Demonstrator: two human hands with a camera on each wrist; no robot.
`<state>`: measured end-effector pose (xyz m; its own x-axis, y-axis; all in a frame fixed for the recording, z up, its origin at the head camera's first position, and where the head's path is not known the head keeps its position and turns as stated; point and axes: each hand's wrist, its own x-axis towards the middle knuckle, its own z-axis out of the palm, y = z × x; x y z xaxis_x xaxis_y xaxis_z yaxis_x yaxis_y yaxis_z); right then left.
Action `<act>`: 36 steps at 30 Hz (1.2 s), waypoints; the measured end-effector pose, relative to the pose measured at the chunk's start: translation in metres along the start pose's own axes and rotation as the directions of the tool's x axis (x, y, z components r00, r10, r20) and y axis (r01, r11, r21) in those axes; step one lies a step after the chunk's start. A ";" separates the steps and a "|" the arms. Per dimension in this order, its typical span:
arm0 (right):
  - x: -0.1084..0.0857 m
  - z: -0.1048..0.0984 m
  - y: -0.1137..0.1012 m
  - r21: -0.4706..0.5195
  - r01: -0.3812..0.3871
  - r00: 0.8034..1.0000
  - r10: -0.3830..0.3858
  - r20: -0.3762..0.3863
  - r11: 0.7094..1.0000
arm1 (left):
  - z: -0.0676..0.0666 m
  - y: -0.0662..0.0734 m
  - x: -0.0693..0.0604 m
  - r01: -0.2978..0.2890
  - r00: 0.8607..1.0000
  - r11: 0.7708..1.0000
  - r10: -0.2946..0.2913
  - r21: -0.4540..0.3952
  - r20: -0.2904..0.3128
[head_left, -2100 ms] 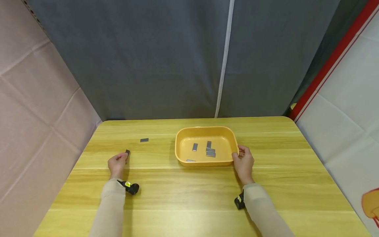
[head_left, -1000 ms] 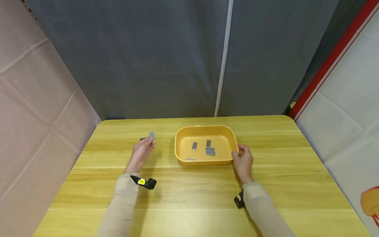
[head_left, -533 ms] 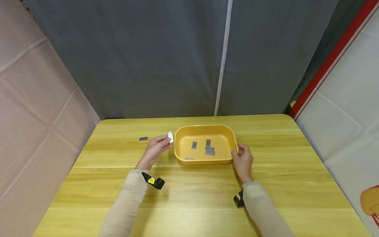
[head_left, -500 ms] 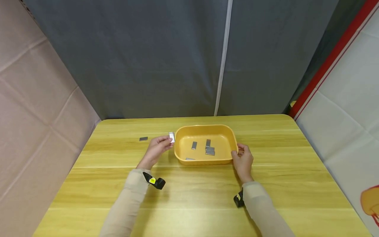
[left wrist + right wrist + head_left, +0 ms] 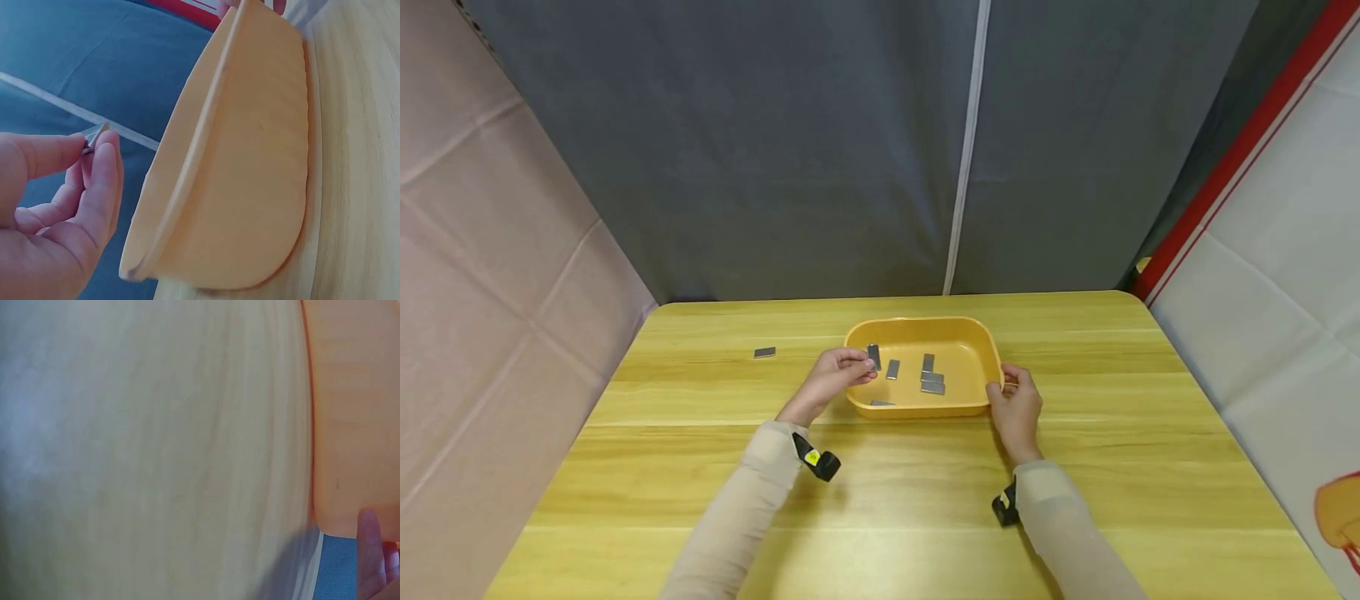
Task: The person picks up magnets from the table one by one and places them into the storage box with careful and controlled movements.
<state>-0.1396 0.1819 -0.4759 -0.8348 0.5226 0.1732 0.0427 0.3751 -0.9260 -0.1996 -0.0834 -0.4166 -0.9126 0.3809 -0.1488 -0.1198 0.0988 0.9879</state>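
My left hand (image 5: 829, 382) pinches a small grey rectangular metal-looking piece (image 5: 874, 357) between thumb and fingertips, over the left end of a yellow plastic tub (image 5: 917, 412). Seen from the left wrist, the piece (image 5: 94, 139) is up beside the rim, apart from the tub's wall (image 5: 250, 137). Several similar grey pieces (image 5: 933, 388) lie on the tub's floor, one partly hidden by the front wall. At the tub's right end my right hand (image 5: 1017, 412) grips the rim. In the right wrist view one finger (image 5: 370, 550) lies against the tub's wall.
One more grey piece (image 5: 764, 352) lies on the wooden table (image 5: 887, 500), left of the tub. Behind the table hangs a dark grey curtain (image 5: 775, 167). Pale cloth walls (image 5: 512, 292) stand on both sides. Each wrist wears a small black camera (image 5: 826, 465).
My left hand has picked the piece up from the table on the left and carried it right, from outside the tub to over its left end. My right hand has stayed on the rim.
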 end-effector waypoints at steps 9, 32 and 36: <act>0.000 0.000 0.000 0.008 0.007 1.000 -0.007 0.000 1.000 | 0.017 0.002 0.015 0.074 0.997 0.995 -0.076 0.060 0.033; -0.001 0.001 -0.003 0.014 0.010 1.000 -0.011 0.012 1.000 | 0.029 -0.006 0.030 0.108 0.993 0.918 -0.116 0.382 -0.003; -0.002 0.000 -0.004 0.017 0.000 1.000 0.000 0.014 1.000 | 0.030 -0.008 0.034 0.123 0.991 0.903 -0.130 0.411 -0.012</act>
<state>-0.1383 0.1795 -0.4723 -0.8422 0.5122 0.1685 0.0337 0.3619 -0.9316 -0.2178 -0.0440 -0.4308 -0.8939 0.3540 -0.2751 -0.0600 0.5137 0.8559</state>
